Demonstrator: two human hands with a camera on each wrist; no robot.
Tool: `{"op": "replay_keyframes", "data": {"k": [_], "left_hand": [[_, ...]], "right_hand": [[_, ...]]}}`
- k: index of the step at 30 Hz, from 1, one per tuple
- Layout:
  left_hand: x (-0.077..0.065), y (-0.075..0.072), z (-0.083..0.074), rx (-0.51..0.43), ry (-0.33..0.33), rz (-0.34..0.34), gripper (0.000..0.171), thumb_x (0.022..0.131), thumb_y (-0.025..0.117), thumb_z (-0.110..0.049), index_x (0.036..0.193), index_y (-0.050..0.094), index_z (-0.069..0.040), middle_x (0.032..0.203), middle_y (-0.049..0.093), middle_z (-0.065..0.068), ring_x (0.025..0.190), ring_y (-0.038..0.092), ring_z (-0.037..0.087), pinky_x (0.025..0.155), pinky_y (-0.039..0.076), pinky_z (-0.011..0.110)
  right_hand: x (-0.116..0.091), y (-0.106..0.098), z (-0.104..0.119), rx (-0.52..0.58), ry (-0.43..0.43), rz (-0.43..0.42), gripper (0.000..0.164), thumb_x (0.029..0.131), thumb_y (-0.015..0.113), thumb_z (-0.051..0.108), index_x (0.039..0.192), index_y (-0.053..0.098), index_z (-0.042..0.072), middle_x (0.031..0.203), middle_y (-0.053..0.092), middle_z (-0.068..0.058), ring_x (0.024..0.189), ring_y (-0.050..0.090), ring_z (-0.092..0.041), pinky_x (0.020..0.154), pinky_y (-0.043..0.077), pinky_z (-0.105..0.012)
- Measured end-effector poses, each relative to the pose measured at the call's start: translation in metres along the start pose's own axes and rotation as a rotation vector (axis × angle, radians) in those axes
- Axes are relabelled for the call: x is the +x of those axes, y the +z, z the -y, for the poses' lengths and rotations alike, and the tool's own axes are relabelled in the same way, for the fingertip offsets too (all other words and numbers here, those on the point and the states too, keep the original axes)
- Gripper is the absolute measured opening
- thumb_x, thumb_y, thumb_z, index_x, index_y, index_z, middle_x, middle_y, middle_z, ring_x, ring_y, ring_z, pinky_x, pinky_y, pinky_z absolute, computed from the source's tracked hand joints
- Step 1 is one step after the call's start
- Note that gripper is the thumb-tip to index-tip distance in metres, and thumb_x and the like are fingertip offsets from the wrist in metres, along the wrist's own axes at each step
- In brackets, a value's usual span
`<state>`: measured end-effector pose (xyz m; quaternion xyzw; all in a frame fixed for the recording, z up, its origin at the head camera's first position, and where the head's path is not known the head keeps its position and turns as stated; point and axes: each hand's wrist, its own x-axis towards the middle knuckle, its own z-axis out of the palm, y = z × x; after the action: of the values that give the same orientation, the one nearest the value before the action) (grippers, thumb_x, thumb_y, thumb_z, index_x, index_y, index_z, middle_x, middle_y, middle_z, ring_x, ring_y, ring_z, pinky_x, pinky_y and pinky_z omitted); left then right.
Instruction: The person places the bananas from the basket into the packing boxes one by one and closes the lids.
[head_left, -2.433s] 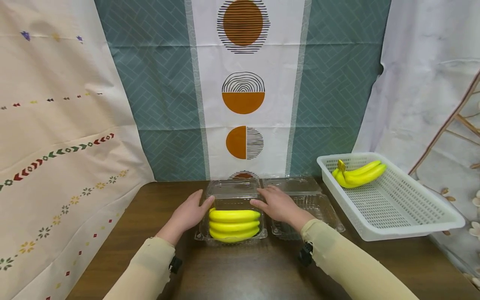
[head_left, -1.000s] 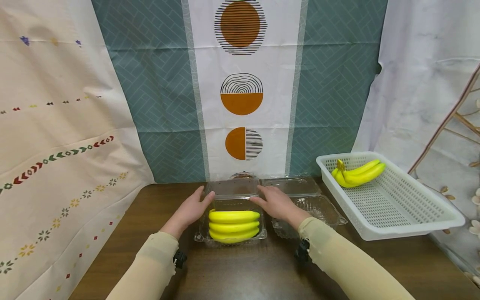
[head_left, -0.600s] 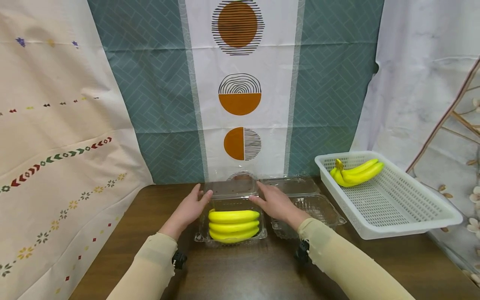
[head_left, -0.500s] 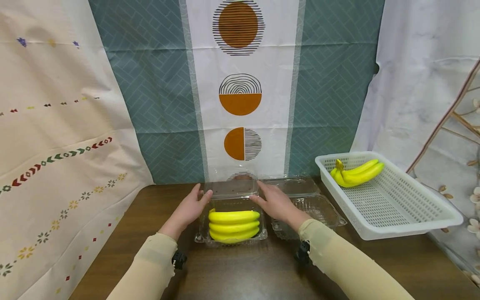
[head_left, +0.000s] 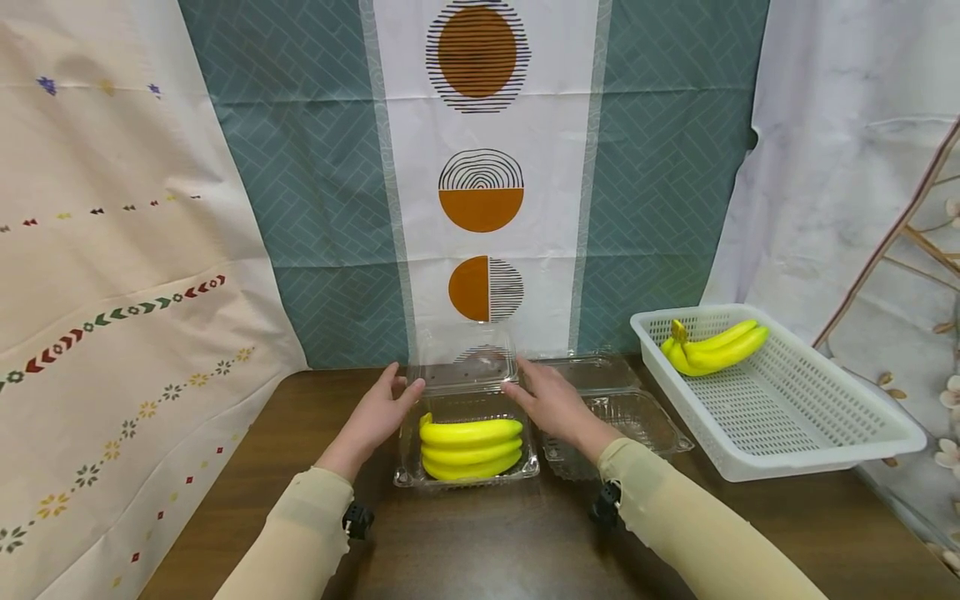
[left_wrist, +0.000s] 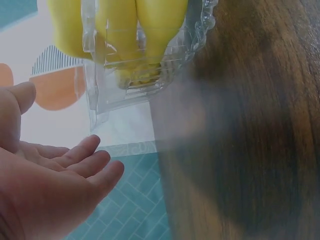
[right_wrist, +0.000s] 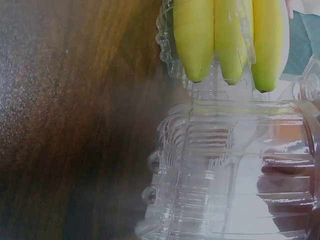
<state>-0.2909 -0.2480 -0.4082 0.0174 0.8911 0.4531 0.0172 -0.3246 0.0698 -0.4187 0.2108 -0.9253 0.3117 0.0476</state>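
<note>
Hands [head_left: 372,417] half-spread beside clear lid [head_left: 465,360]

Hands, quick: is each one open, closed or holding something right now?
Left hand: open, holding nothing, beside the lid.
Right hand: open, at the lid's other edge; whether it touches the lid can't be told.

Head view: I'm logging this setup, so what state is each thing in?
Left container: open beneath raised lid
Bananas in it: lying side by side
Right container: open, lid tipped back
White basket: uncovered, banana bunch inside
Left hand: fingers extended, nothing gripped
Right hand: fingers beside raised lid, contact unclear
</note>
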Motion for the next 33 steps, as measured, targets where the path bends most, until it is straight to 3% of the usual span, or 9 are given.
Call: {"op": "replay_keyframes", "data": {"k": [9,14,19,25,33], "left_hand": [[0.004,0.001,0.000,-0.046,0.008,-0.035,0.089,0.115,0.062,-0.037,0.177,0.009,-0.002,0.170,0.041,0.024,0.157,0.039,0.047,0.124,0.034,0.068],[0.007,0.002,-0.002,-0.046,0.017,-0.079,0.083,0.113,0.066,-0.022,0.176,0.015,0.000,0.161,0.050,0.024,0.156,0.040,0.047,0.122,0.039,0.065],[0.008,0.004,-0.002,-0.002,0.035,-0.102,0.080,0.110,0.070,-0.013,0.174,0.024,0.002,0.146,0.058,0.024,0.143,0.052,0.044,0.115,0.048,0.062],[0.006,0.005,-0.001,0.063,0.064,-0.111,0.070,0.111,0.070,-0.019,0.169,0.037,0.000,0.140,0.058,0.023,0.136,0.055,0.042,0.113,0.049,0.062],[-0.006,0.001,-0.004,0.133,0.092,-0.129,0.076,0.112,0.067,-0.041,0.171,0.035,-0.003,0.151,0.056,0.024,0.141,0.054,0.044,0.117,0.045,0.066]], "right_hand": [[0.003,-0.002,-0.002,0.202,0.071,-0.044,0.076,0.117,0.056,0.046,0.174,0.029,0.003,0.165,0.050,-0.024,0.153,0.048,-0.043,0.126,0.037,-0.060],[0.004,-0.003,-0.002,0.228,0.070,-0.074,0.075,0.115,0.063,0.034,0.173,0.030,0.001,0.158,0.057,-0.022,0.150,0.050,-0.043,0.125,0.038,-0.060],[0.005,-0.003,-0.003,0.228,0.060,-0.095,0.075,0.111,0.070,0.021,0.171,0.032,-0.002,0.150,0.062,-0.021,0.148,0.052,-0.043,0.124,0.040,-0.059],[0.002,-0.004,-0.003,0.221,0.057,-0.088,0.071,0.113,0.067,0.029,0.171,0.036,0.001,0.152,0.061,-0.019,0.146,0.054,-0.042,0.120,0.044,-0.060],[-0.005,-0.011,0.006,0.239,0.040,-0.108,0.067,0.116,0.061,0.039,0.170,0.040,0.005,0.152,0.060,-0.018,0.143,0.056,-0.040,0.118,0.046,-0.059]]}}
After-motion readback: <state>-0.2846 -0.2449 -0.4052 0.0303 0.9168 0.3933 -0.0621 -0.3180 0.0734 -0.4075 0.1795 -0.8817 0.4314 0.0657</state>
